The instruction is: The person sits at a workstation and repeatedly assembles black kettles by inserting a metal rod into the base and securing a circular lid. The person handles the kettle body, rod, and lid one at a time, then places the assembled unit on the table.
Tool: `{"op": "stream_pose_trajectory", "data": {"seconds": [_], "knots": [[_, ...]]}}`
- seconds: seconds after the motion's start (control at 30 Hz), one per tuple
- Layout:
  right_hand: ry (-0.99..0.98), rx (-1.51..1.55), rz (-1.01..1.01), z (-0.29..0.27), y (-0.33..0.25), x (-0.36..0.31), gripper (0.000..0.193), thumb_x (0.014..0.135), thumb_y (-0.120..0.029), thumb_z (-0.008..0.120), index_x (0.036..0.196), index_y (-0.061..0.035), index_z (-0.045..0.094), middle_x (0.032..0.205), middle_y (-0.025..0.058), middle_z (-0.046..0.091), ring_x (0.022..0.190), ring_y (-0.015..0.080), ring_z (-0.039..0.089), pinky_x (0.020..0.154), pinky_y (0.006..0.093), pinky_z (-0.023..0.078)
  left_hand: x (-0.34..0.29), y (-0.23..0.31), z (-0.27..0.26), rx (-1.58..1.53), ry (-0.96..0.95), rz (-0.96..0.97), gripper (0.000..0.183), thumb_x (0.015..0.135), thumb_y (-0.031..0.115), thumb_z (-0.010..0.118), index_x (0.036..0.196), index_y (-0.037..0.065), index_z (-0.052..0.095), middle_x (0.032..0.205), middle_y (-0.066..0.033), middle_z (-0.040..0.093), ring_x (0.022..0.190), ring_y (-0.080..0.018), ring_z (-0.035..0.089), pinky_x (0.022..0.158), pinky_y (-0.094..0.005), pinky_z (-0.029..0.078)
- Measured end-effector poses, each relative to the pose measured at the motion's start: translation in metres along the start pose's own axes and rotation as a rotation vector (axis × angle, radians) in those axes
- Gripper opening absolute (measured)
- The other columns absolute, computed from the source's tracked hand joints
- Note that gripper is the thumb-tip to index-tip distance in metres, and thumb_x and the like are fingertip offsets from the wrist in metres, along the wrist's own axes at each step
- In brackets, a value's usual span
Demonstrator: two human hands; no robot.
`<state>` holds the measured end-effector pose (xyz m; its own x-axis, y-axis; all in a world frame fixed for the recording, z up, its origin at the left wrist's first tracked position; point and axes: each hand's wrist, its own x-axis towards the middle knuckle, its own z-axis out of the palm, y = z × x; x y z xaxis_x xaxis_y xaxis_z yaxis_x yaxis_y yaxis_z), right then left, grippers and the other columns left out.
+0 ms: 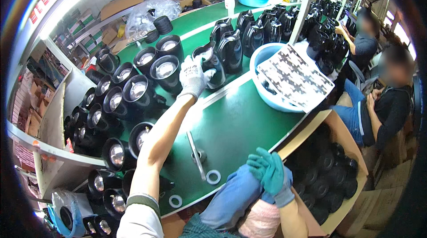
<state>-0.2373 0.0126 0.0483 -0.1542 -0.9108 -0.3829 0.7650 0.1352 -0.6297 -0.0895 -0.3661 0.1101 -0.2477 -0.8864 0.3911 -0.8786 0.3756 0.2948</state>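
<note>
My left hand (194,77), in a pale grey work glove, reaches across the green bench. Its fingers and thumb are closed on the near left side of a glossy black jug (216,70), which stands at the front of a group of similar jugs. Fingers hide part of that jug. My right hand (268,170), in a green glove, lies over my knee in blue jeans, with nothing seen in it and its fingers stretched out. Left of my left arm stand several black jug bodies (135,89), their round openings showing shiny silvery insides.
A metal bar tool (196,156) and a white ring (213,177) lie on the bench; another white ring (175,201) sits near its edge. A blue basin (259,88) holds a patterned sheet (296,78). Right is a cardboard box (361,160) of black round parts. Two people sit beyond.
</note>
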Motion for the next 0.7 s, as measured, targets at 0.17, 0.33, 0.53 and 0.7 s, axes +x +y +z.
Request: {"op": "stream_pose_trajectory", "data": {"seconds": [0.17, 0.33, 0.53, 0.7], "knots": [[-0.011, 0.150, 0.048, -0.022, -0.001, 0.007, 0.072, 0.108, -0.058, 0.037, 0.150, 0.0005, 0.045, 0.135, 0.0272, 0.060, 0.117, 0.0377, 0.064, 0.100, 0.0478, 0.057, 0.051, -0.014, 0.041, 0.183, -0.154, -0.011, 0.064, 0.087, 0.055, 0.072, 0.136, 0.015, 0.059, 0.128, -0.0250, 0.054, 0.113, -0.0439, 0.063, 0.089, -0.0496, 0.055], [0.011, 0.151, 0.106, -0.021, -0.005, 0.006, 0.078, 0.104, -0.063, 0.042, 0.151, -0.0003, 0.044, 0.136, 0.0267, 0.059, 0.118, 0.0370, 0.064, 0.097, 0.0501, 0.058, 0.129, -0.048, 0.013, 0.337, 0.302, 0.243, 0.043, 0.091, 0.046, 0.066, 0.121, 0.015, 0.068, 0.102, -0.0148, 0.070, 0.091, -0.0338, 0.071, 0.079, -0.0427, 0.059], [-0.290, 0.430, 0.214, -0.032, 0.012, 0.028, 0.071, 0.106, -0.042, 0.052, 0.159, 0.0009, 0.031, 0.144, 0.0236, 0.053, 0.124, 0.0329, 0.059, 0.104, 0.0456, 0.052, 0.144, -0.112, 0.000, 0.538, -0.324, -0.105, 0.041, 0.077, 0.027, 0.076, 0.113, 0.006, 0.072, 0.118, -0.0228, 0.071, 0.111, -0.0412, 0.068, 0.090, -0.0501, 0.056], [-0.519, 0.628, 0.214, -0.039, 0.037, 0.035, 0.072, 0.110, -0.050, 0.040, 0.162, -0.0022, 0.025, 0.147, 0.0205, 0.052, 0.129, 0.0297, 0.058, 0.108, 0.0441, 0.051, 0.197, -0.343, 0.015, 0.643, 0.060, 0.156, 0.034, 0.077, 0.004, 0.074, 0.110, 0.004, 0.066, 0.110, -0.0191, 0.070, 0.106, -0.0374, 0.068, 0.089, -0.0469, 0.056]]}}
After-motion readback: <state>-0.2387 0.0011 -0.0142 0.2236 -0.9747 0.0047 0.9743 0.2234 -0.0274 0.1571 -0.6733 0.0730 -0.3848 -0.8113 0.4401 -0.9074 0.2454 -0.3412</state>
